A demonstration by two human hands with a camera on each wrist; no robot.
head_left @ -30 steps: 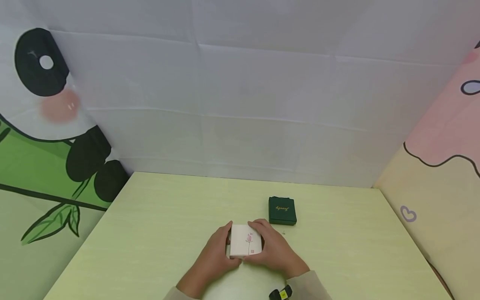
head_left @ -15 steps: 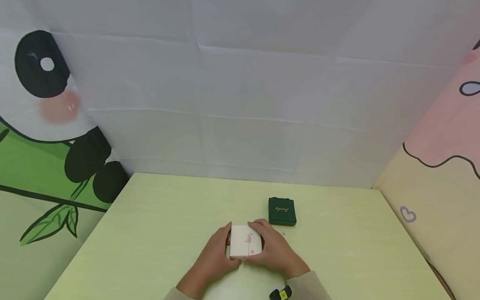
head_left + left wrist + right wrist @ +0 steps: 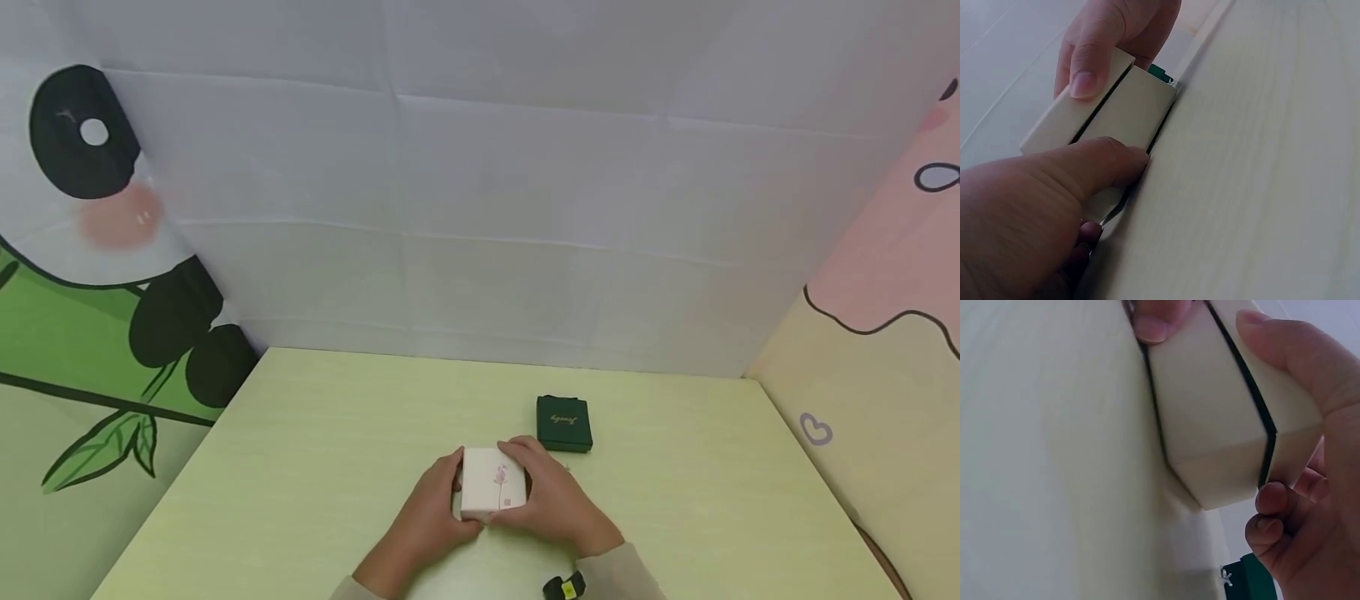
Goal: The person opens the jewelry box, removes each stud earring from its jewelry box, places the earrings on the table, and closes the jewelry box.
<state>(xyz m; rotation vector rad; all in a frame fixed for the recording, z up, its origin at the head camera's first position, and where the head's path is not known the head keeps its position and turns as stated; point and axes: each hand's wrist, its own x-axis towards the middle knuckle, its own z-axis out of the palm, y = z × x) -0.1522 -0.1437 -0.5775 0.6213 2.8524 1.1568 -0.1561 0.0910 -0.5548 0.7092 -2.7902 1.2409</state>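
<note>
A small white box (image 3: 483, 479) with a pink flower printed on its lid sits between both hands close over the table. My left hand (image 3: 426, 510) grips its left side; in the left wrist view the thumb presses the lower part of the box (image 3: 1129, 103). On the right, my right hand (image 3: 557, 500) holds the upper part, with the thumb on the lid (image 3: 1297, 409) in the right wrist view. A dark line runs between lid and base, and another dark edge shows along the bottom. The inside of the box is hidden.
Behind the right hand lies a dark green box (image 3: 564, 422) with gold lettering. A tiny silvery star-like piece (image 3: 1225, 576) is near it. The pale table (image 3: 315, 433) ends at a white cloth wall (image 3: 487, 250), with printed cartoon sheets at both sides.
The white box and the right hand have shifted very slightly to the right. Both hands keep the same hold, and the green box stays in place.
</note>
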